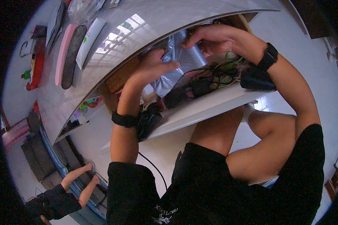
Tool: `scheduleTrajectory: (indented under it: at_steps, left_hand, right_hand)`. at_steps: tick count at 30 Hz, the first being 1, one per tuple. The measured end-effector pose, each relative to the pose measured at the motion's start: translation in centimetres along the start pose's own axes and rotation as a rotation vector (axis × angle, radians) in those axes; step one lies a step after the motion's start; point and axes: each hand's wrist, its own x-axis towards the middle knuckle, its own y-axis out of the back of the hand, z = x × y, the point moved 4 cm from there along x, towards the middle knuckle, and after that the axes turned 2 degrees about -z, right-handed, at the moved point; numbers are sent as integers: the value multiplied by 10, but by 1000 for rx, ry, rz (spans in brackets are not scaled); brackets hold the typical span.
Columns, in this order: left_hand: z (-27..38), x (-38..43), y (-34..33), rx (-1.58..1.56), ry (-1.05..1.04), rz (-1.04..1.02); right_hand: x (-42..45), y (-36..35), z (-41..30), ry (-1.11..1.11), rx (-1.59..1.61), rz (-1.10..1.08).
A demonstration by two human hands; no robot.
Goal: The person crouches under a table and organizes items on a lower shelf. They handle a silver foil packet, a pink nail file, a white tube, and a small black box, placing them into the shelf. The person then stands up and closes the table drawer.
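Both my hands are at the open drawer [202,105] under the tabletop. A roll of silvery-grey thin plastic [195,56], perhaps bags, is in my right hand [214,39], its fingers curled around the upper end. Loose crinkled plastic [169,81] hangs from the roll. My left hand [155,66] pinches this sheet, thumb in front and the other fingers partly hidden behind it. Beneath the hands, tangled cables [222,73] and dark items fill the drawer. A black box-like object [256,78] sits at its right end.
The glossy tabletop [157,25] overhangs the drawer. On it lie a pink nail file [64,53], a dark one [73,59] and a white tube [90,42]. A black cable [155,166] hangs below. Another person [70,188] is on a grey sofa [42,157] at lower left.
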Motion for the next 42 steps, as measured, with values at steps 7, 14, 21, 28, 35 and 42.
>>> scheduleTrajectory:
  at_steps: [7, 14, 21, 28, 35, 42]
  left_hand:
    - [8, -6, -12, -501, 55, -28]
    - [23, -16, -15, -544, 122, 105]
    - [13, -4, -9, -301, 106, 102]
    - [22, -11, -11, -201, 204, 172]
    - [31, -2, 0, -8, 2, 193]
    - [45, -30, 6, -282, -25, 196]
  right_hand:
    - [6, 7, -2, 154, 31, 45]
    - [4, 8, -7, 181, -57, 121]
    - [6, 3, -3, 255, 122, -8]
    - [28, 21, 13, 304, 207, -63]
    - [22, 22, 10, 392, 156, -169]
    - [34, 25, 17, 274, 19, -71]
